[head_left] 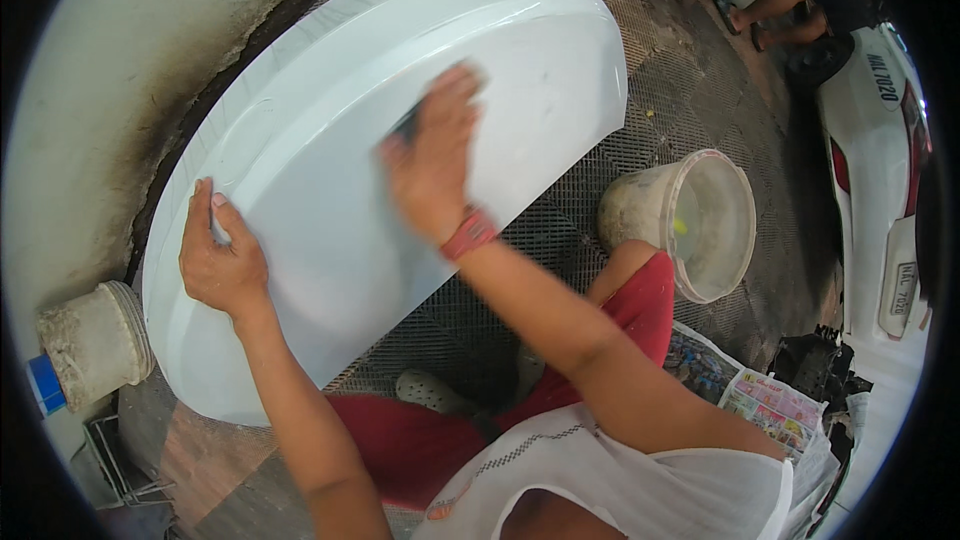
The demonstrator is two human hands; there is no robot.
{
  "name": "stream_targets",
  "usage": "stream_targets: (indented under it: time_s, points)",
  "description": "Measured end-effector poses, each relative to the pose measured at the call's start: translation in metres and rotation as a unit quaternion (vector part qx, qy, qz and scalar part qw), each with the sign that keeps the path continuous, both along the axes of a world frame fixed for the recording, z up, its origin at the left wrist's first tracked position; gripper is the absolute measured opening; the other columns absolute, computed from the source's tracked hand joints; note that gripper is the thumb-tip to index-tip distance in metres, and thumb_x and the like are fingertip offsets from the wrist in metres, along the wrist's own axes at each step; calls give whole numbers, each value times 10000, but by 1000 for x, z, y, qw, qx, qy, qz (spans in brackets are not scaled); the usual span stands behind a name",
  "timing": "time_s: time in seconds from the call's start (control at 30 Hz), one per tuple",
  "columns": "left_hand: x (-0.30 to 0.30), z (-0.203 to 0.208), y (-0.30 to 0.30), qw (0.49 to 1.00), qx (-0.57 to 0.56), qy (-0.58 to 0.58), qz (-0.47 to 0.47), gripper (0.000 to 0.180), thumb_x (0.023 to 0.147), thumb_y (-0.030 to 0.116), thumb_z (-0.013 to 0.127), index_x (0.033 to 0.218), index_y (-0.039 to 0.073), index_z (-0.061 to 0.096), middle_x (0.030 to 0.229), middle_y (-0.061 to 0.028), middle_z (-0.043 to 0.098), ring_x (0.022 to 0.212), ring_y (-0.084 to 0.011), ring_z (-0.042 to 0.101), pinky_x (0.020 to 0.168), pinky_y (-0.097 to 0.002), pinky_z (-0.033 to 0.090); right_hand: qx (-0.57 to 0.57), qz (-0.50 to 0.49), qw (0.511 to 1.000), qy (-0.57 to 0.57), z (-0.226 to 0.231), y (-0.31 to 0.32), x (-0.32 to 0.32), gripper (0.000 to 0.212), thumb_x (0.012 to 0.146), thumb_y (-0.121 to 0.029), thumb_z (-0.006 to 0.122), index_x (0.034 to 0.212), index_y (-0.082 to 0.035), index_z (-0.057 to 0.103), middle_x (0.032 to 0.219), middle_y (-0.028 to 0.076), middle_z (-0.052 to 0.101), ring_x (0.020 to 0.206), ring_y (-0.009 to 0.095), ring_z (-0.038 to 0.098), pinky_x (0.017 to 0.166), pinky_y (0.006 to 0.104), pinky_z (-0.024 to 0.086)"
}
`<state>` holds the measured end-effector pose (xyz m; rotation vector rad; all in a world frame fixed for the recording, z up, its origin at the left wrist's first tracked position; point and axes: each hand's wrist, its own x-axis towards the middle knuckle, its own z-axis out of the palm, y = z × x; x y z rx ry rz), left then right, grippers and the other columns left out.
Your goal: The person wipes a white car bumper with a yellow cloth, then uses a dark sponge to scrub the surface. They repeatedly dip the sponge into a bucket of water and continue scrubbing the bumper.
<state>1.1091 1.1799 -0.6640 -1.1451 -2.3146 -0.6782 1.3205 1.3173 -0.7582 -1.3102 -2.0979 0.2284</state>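
A large white car body panel, curved along its far side with a raised ridge, lies on the floor mat in front of me. My left hand rests on the panel's ridge near its left end, fingers stretched out and thumb apart. Over the middle of the panel is my right hand, smeared by motion, its palm facing down. A small dark pad shows at its thumb side, pressed under the hand; most of it is hidden. A red watch is on my right wrist.
A whitish bucket of water stands right of my knee. Another dirty bucket is at the left by the wall. Newspapers lie at the lower right, near a white car. Another person's legs show at the top right.
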Motion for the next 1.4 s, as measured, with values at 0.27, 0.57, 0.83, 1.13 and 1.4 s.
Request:
stream_targets:
  time_s: [0.27, 0.57, 0.83, 1.13, 1.4]
  points:
    - [-1, 0, -3, 1000, 4, 8, -8, 305, 1039, 321, 638, 1211, 142, 815, 1240, -62, 802, 1160, -258, 762, 953, -393, 586, -17, -13, 997, 70, -19, 100, 89, 867, 1066, -361, 571, 1668, 109, 161, 1761, 310, 136, 1655, 439, 84, 1345, 528, 61]
    - [0, 4, -1, 1000, 1, -7, 3, 309, 1044, 322, 631, 1216, 139, 811, 1260, -52, 798, 1181, -246, 755, 971, -388, 577, -14, 132, 991, 23, 0, -6, 9, 1028, 972, -393, 678, 1671, 110, 117, 1757, 329, 112, 1646, 490, 47, 1320, 614, 79]
    - [1, 3, 0, 1000, -11, -7, 4, 307, 1050, 291, 624, 1226, 118, 807, 1262, -57, 797, 1186, -261, 753, 981, -391, 575, -151, -195, 950, 192, 22, 172, 112, 825, 1117, -435, 460, 1629, 156, 196, 1739, 354, 150, 1644, 463, 104, 1329, 576, 87]
    - [2, 4, 1, 1000, -17, -7, -4, 318, 1051, 260, 612, 1253, 103, 800, 1265, -87, 793, 1177, -291, 755, 980, -396, 579, 81, 73, 994, 7, -13, 154, 106, 868, 1007, -377, 667, 1654, 53, 281, 1741, 259, 260, 1623, 471, 196, 1331, 549, 149]
    - [4, 3, 3, 1000, -17, -5, 11, 335, 1069, 261, 565, 1248, 111, 804, 1261, -82, 795, 1150, -307, 760, 967, -399, 581, 4, -29, 997, 72, 32, 226, 127, 623, 1077, -415, 536, 1407, 114, 552, 1479, 321, 555, 1415, 489, 483, 1250, 560, 306]
